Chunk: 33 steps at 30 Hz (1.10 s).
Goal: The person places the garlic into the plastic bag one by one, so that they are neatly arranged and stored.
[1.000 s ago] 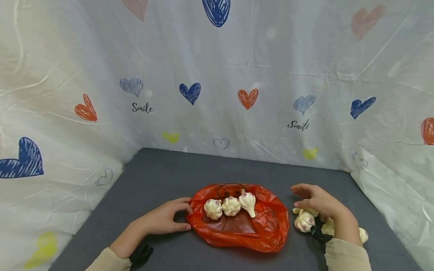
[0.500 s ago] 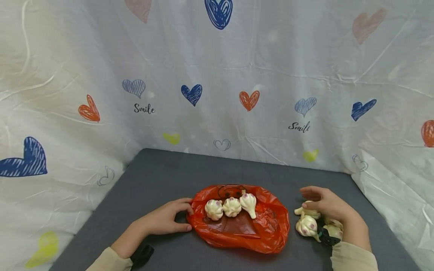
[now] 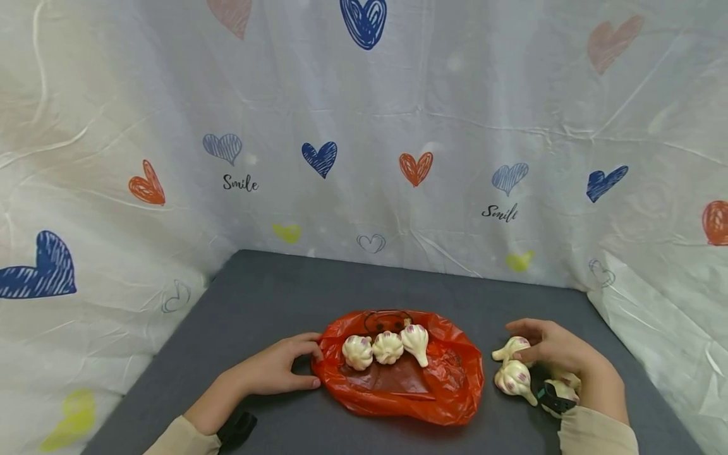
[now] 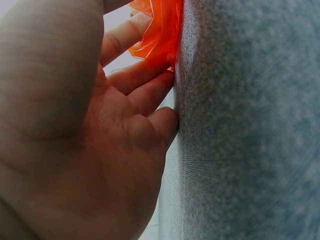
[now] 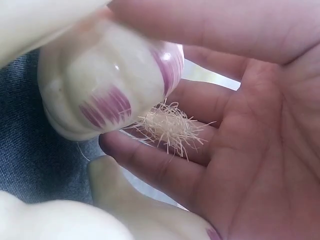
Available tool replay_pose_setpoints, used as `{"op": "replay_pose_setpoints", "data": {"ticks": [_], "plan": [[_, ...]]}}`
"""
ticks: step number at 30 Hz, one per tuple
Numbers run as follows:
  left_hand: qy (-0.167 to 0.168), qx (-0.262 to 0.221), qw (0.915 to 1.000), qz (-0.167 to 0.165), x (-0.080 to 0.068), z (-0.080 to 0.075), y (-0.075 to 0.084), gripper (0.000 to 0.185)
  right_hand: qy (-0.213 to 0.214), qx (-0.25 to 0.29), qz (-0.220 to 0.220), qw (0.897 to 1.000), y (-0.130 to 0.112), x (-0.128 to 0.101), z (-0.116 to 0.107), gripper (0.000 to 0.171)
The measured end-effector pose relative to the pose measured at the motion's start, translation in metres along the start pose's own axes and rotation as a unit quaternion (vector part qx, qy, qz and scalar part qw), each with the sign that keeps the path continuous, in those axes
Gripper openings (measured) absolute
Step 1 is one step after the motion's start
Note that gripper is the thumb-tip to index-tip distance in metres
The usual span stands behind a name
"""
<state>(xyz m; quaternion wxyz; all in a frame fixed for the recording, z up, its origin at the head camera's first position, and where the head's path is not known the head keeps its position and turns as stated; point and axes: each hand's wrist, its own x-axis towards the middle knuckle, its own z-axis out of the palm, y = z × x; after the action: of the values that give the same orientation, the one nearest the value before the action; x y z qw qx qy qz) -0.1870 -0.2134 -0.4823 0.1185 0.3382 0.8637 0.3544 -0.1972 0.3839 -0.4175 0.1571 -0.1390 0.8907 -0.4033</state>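
A red plastic bag (image 3: 449, 392) lies spread open on the dark table. Inside it, three garlic bulbs (image 3: 388, 348) sit in a row. My left hand (image 3: 279, 366) rests against the bag's left edge, relaxed fingers touching the film (image 4: 160, 30) and the thumb spread apart from them. At the right, my right hand (image 3: 560, 354) reaches over a small group of garlic bulbs (image 3: 514, 379). Its thumb and curved fingers hold the farthest bulb (image 5: 100, 85), which shows purple streaks and a tuft of roots. Part of the group is hidden under my right wrist.
The dark grey table (image 3: 318, 278) runs back to a pale curtain (image 3: 364, 202) printed with hearts, which also hangs at both sides. Another bulb (image 5: 135, 205) lies close under my right fingers.
My right hand has shifted right and lowered, its thumb and fingers coming round the farthest bulb. The nearby bulbs show more. My left hand and the bag stay put.
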Motion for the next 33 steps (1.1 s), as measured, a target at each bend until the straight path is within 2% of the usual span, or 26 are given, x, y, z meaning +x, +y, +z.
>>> {"op": "replay_pose_setpoints", "data": {"ticks": [10, 15, 24, 33], "plan": [[0.001, -0.005, 1.0, 0.0, 0.0, 0.001, -0.001, 0.024, 0.023, 0.001, 0.033, 0.999, -0.005, 0.0, 0.001, 0.063], [-0.001, -0.003, 1.0, -0.003, 0.0, 0.0, 0.0, 0.024, 0.038, -0.026, 0.04, 0.998, -0.009, 0.0, 0.002, 0.062], [0.0, -0.002, 1.0, -0.002, 0.0, 0.0, 0.001, 0.023, 0.071, -0.045, 0.008, 0.996, -0.014, 0.002, 0.005, 0.061], [0.002, -0.002, 1.0, -0.002, -0.001, 0.0, 0.001, 0.023, 0.116, -0.086, -0.005, 0.99, -0.027, 0.006, 0.006, 0.058]]}}
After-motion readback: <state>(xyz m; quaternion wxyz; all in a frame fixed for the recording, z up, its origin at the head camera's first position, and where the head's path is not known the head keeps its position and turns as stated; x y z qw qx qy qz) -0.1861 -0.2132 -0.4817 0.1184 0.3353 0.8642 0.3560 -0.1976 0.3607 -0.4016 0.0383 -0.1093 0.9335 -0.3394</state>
